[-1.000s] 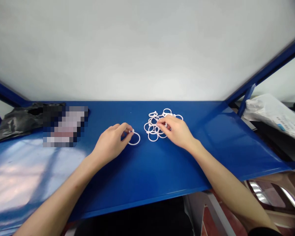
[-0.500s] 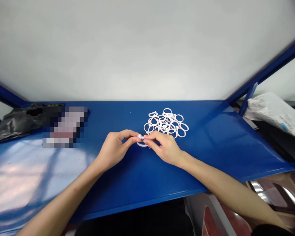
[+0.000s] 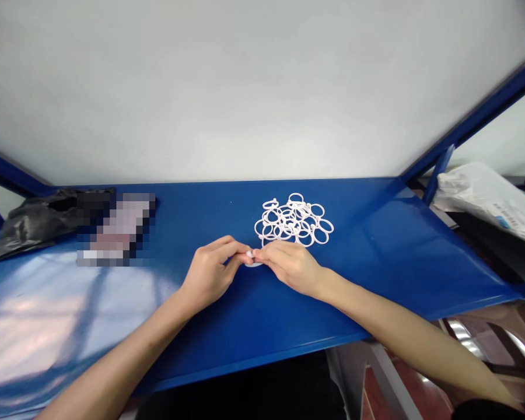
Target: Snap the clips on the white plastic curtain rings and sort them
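Note:
My left hand (image 3: 216,269) and my right hand (image 3: 291,263) meet fingertip to fingertip over the blue tabletop (image 3: 227,326). Between them they pinch a white plastic ring (image 3: 254,265), its small knob showing at the left fingertips. The lower edge of the ring curves out under the fingers; the rest is hidden behind them. Just beyond my right hand lies a loose pile of similar white rings (image 3: 295,219), several with small knobs and overlapping one another.
At the left lie a black plastic bag (image 3: 35,224) and a pixelated flat object (image 3: 118,227). Clear plastic packaging (image 3: 485,198) sits at the right, beyond a blue frame post (image 3: 437,175). A pale wall (image 3: 245,87) rises behind the table.
My hands have drawn closer together at the ring and moved slightly down, the right fingers now covering more of it. The pile of rings lies as before.

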The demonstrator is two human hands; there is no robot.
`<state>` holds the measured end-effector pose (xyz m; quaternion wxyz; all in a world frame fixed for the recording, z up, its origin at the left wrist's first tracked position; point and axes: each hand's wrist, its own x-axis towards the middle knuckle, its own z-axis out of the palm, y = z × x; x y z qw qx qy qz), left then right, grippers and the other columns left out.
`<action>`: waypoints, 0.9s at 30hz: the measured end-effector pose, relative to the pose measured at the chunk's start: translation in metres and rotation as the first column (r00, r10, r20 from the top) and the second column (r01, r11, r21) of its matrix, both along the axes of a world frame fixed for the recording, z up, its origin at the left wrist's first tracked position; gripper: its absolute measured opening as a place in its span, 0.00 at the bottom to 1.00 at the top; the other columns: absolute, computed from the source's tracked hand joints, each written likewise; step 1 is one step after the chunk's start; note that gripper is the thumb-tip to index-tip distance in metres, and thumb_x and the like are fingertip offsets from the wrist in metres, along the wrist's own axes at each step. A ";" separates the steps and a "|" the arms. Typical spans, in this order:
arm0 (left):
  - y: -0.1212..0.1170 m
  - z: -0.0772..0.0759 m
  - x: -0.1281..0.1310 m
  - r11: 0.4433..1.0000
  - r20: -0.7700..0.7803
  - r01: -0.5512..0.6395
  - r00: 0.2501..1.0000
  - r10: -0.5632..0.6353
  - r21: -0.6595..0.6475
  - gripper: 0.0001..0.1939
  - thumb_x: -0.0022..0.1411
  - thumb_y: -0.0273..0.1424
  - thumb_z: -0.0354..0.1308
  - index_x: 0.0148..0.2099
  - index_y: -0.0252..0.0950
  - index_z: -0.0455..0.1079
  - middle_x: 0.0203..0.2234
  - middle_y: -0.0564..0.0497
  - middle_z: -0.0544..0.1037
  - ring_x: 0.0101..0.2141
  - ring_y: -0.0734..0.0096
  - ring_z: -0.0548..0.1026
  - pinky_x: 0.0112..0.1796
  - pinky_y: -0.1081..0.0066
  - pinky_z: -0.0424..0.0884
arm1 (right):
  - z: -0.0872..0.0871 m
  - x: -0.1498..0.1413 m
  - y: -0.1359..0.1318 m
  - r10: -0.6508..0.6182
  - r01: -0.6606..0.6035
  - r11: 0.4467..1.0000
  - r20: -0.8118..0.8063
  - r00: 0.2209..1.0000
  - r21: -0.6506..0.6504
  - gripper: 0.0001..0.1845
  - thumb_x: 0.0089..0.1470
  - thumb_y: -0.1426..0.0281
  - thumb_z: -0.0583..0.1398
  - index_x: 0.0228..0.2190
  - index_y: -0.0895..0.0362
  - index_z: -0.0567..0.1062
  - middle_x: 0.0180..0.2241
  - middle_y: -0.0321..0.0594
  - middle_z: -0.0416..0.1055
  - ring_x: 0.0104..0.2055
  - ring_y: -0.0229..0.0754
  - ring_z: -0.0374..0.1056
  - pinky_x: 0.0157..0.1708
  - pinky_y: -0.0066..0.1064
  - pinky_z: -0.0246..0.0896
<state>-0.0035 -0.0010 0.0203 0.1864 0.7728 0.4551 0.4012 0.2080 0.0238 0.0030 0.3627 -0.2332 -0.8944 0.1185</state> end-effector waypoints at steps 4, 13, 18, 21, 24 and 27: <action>0.001 -0.001 0.000 0.999 -0.072 0.031 0.997 -0.029 0.038 0.12 0.68 0.28 0.53 0.36 0.39 0.78 0.30 0.53 0.82 0.32 0.72 0.79 0.37 0.74 0.75 | 0.002 -0.001 0.002 -0.014 0.009 0.997 0.071 0.997 0.076 0.14 0.69 0.74 0.53 0.42 0.55 0.78 0.37 0.41 0.81 0.39 0.42 0.77 0.37 0.33 0.76; 0.038 -0.015 -0.036 0.983 -0.383 -0.178 0.906 0.179 0.038 0.20 0.70 0.43 0.53 0.54 0.36 0.74 0.47 0.42 0.81 0.51 0.52 0.73 0.53 0.52 0.72 | 0.050 0.043 0.040 -0.572 0.582 0.811 0.301 0.763 0.065 0.10 0.66 0.66 0.58 0.39 0.56 0.79 0.43 0.44 0.76 0.35 0.42 0.74 0.32 0.32 0.66; 0.054 -0.032 -0.056 0.958 -0.452 -0.281 0.849 0.273 0.051 0.20 0.69 0.40 0.52 0.54 0.32 0.73 0.55 0.37 0.76 0.58 0.48 0.69 0.59 0.49 0.67 | 0.054 0.084 0.064 -0.642 0.761 0.644 0.487 0.593 -0.077 0.06 0.61 0.69 0.60 0.37 0.54 0.78 0.37 0.40 0.78 0.38 0.45 0.74 0.35 0.35 0.64; 0.054 -0.034 -0.057 0.960 -0.468 -0.280 0.844 0.262 0.032 0.20 0.69 0.39 0.52 0.55 0.31 0.73 0.57 0.37 0.74 0.59 0.48 0.67 0.60 0.49 0.67 | 0.054 0.089 0.067 -0.603 0.784 0.608 0.569 0.560 -0.128 0.07 0.60 0.68 0.60 0.39 0.54 0.78 0.38 0.40 0.79 0.38 0.47 0.74 0.36 0.36 0.65; 0.053 -0.033 -0.056 0.962 -0.478 -0.271 0.842 0.249 0.024 0.21 0.69 0.40 0.52 0.55 0.31 0.72 0.57 0.37 0.74 0.60 0.48 0.67 0.60 0.49 0.67 | 0.056 0.086 0.065 -0.624 0.797 0.593 0.562 0.543 -0.112 0.09 0.60 0.66 0.60 0.40 0.54 0.78 0.39 0.42 0.79 0.40 0.48 0.74 0.37 0.37 0.66; 0.053 -0.032 -0.057 0.965 -0.489 -0.260 0.839 0.238 0.024 0.21 0.69 0.40 0.51 0.56 0.32 0.72 0.58 0.37 0.73 0.60 0.48 0.67 0.60 0.49 0.67 | 0.055 0.082 0.062 -0.656 0.794 0.599 0.504 0.562 -0.105 0.11 0.62 0.64 0.58 0.41 0.54 0.78 0.39 0.43 0.79 0.40 0.49 0.74 0.37 0.39 0.66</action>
